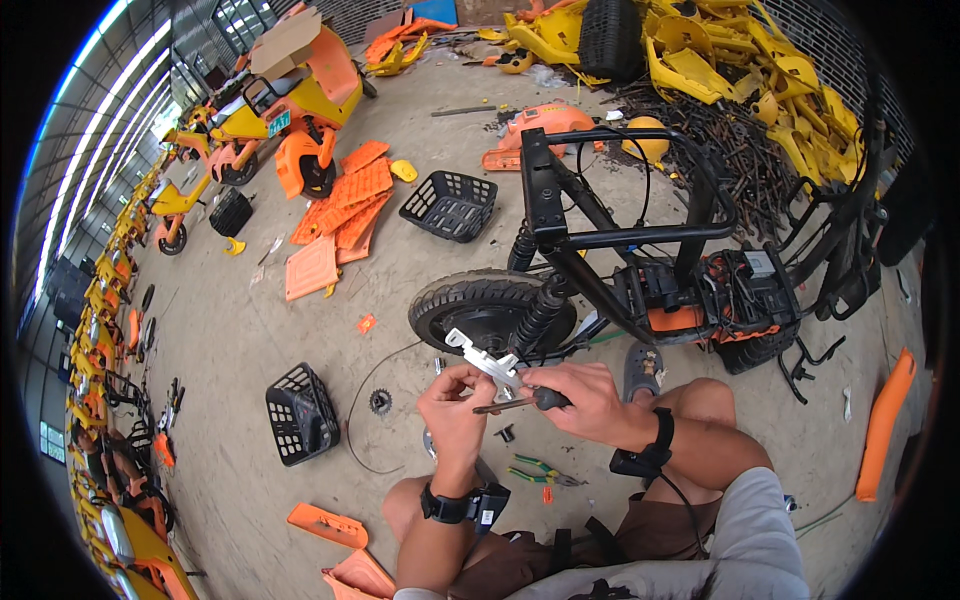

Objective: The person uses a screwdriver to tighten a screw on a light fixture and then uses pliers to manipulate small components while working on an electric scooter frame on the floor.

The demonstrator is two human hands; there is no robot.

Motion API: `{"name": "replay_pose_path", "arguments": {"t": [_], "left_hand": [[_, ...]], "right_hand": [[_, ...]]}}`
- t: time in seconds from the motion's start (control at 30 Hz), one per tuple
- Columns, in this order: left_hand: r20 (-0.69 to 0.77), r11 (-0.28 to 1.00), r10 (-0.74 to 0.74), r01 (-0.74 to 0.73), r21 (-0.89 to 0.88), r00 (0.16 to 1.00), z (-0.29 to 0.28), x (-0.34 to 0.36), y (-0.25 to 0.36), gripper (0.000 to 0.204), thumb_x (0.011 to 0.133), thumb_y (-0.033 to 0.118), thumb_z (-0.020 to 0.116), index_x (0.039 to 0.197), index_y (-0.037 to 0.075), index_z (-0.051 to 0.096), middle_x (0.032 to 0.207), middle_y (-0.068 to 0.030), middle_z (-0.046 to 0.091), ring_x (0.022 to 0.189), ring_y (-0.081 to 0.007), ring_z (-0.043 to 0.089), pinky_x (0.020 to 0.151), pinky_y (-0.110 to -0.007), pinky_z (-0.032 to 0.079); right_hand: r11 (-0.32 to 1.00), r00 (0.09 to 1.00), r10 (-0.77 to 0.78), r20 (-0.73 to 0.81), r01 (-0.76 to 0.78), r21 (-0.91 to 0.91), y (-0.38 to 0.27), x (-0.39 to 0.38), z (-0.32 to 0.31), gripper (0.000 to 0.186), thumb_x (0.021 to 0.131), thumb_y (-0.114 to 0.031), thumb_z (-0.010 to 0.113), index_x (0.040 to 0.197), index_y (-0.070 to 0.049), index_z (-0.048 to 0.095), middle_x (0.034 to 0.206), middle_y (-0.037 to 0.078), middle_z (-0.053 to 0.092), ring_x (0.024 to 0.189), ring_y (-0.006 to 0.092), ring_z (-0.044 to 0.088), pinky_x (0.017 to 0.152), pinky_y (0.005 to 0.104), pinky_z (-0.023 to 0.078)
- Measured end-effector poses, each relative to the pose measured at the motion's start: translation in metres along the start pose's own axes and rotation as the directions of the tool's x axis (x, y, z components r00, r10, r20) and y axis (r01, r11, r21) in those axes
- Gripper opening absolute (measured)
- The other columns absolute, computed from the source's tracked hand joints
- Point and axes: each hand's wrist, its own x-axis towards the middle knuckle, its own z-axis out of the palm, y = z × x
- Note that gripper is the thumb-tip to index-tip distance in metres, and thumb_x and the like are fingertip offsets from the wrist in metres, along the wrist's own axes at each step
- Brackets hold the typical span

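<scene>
Pinching a white part (484, 362) in left hand (455, 405), just beside right hand (590, 400) gripping a screwdriver (549, 399) — at six o'clock from the wheel (475, 308). Showing floor (235, 510) through slots: basket (318, 402) at nine, second basket (464, 222) near twelve. Hard to make out — white part's finger-covered end.

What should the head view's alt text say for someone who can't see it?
A person's left grip pinches a white part while the right grip holds a dark-handled tool close to it. Ahead stands a stripped black scooter frame; orange panels and yellow panels lie beyond.
</scene>
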Motion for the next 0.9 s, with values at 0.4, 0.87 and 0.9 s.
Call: {"name": "replay_pose_path", "arguments": {"t": [0.4,0.87,0.9], "left_hand": [[-0.051,0.998,0.048,-0.050,-0.047,0.998,0.010,0.000,0.007,0.007,0.079,-0.005,0.063,0.085,-0.003,0.061,0.076,-0.0027,0.059,0.057,-0.0067,0.055,0.046,-0.022,0.047],[0.200,0.896,0.036,0.056,-0.440,0.979,-0.004,0.005,0.008,0.006,0.085,0.000,0.045,0.081,0.001,0.049,0.068,-0.0094,0.049,0.055,-0.0215,0.051,0.045,-0.034,0.047],[0.220,0.872,0.025,0.087,-0.483,0.975,-0.006,0.005,0.009,0.006,0.086,0.002,0.046,0.081,0.001,0.049,0.068,-0.0095,0.049,0.056,-0.0217,0.052,0.046,-0.035,0.048]], "right_hand": [[0.965,0.966,0.255,-0.050,-0.250,0.084,-0.014,0.007,0.005,0.029,0.075,-0.003,0.079,0.100,-0.002,0.064,0.086,0.012,0.072,0.072,0.0258,0.072,0.061,0.0302,0.055],[0.842,0.855,0.509,-0.096,-0.472,0.262,-0.008,0.004,0.007,0.033,0.079,-0.007,0.080,0.104,0.001,0.060,0.089,0.010,0.072,0.080,0.0109,0.068,0.070,0.0255,0.055],[0.831,0.849,0.521,-0.091,-0.480,0.279,-0.008,0.002,0.007,0.033,0.079,-0.007,0.080,0.105,0.001,0.060,0.090,0.010,0.072,0.080,0.0107,0.068,0.071,0.0253,0.055]]}}
